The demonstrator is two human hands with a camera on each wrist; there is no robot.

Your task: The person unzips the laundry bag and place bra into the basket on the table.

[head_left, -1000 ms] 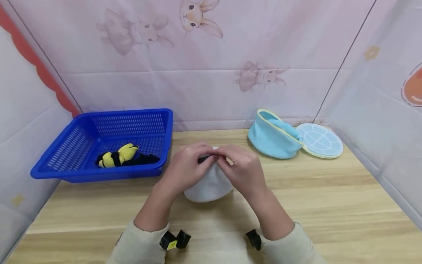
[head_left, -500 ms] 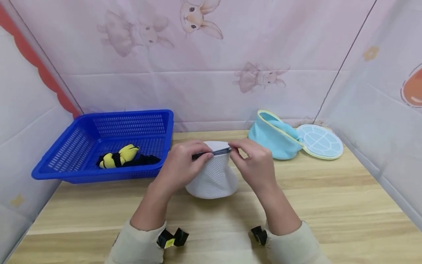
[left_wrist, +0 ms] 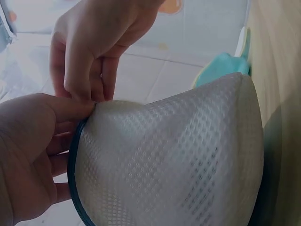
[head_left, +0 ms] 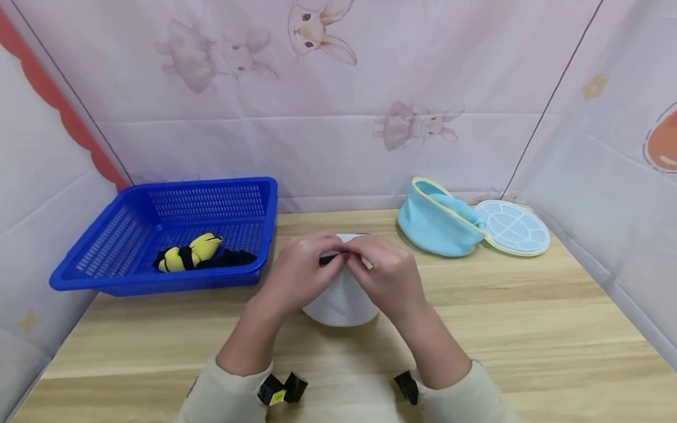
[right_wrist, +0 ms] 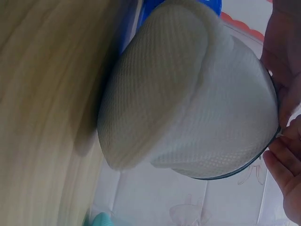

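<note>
A white mesh laundry bag [head_left: 342, 308] stands in the middle of the table, in front of the person. Along its top runs a dark zip edge [left_wrist: 73, 169], mostly hidden by the hands in the head view. The left hand [head_left: 302, 270] pinches this edge between thumb and fingers. Right beside it, the right hand [head_left: 390, 271] pinches the same edge, with the fingertips of both hands meeting. In the left wrist view, the left thumb lies at the bag's rim and the right hand comes down from above. What small part the right fingertips pinch is hidden.
A blue plastic basket [head_left: 215, 182] at the left holds a yellow and black cloth bundle [head_left: 193, 252] and dark cloth. At the back right sits a light blue mesh bag [head_left: 436, 229], with its round lid [head_left: 513, 226] folded open. A printed curtain [head_left: 338, 158] borders the table.
Half a second ago the right hand was at the zip's right end, apart from the left. It has moved left, back against the left hand, where it was a second ago.
</note>
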